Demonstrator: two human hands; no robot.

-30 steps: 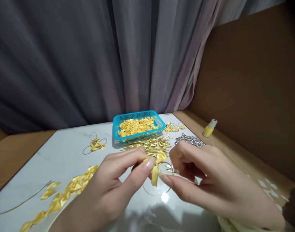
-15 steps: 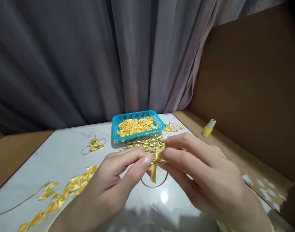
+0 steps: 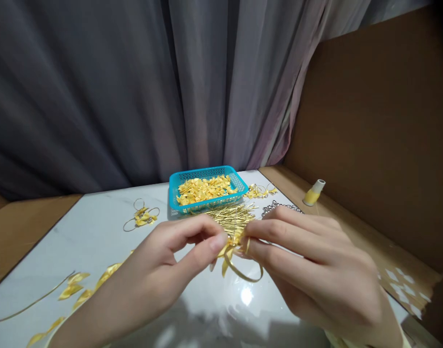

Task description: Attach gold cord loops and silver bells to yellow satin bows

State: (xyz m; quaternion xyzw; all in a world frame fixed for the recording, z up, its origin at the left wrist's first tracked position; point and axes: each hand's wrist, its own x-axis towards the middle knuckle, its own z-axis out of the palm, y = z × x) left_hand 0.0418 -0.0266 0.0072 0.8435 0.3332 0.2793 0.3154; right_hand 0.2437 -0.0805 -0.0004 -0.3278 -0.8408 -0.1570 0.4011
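Over the middle of the table, my left hand (image 3: 166, 261) pinches a yellow satin bow (image 3: 236, 237) between thumb and forefinger, with a small silver bell at its left side. My right hand (image 3: 315, 261) has its fingertips closed at the bow's right side, on a thin gold tie. Below the bow hangs a loop of gold cord (image 3: 246, 278). Fingertips hide part of the bow and the tie's ends. Just beyond my hands lies a pile of gold twist ties (image 3: 230, 216).
Behind the ties stands a blue basket (image 3: 173, 191) of yellow bows. Silver bells (image 3: 279, 208) lie beyond my right hand. Bows on loops (image 3: 145, 217) rest at left, more loops (image 3: 263, 191) at right. Loose yellow bows (image 3: 73, 285) lie by my left arm. A yellow thread cone (image 3: 313, 193) stands right.
My hands have shifted slightly, and the bow has turned so its gold loop swings toward the right. The silver bells, hidden before, now show past my right hand.
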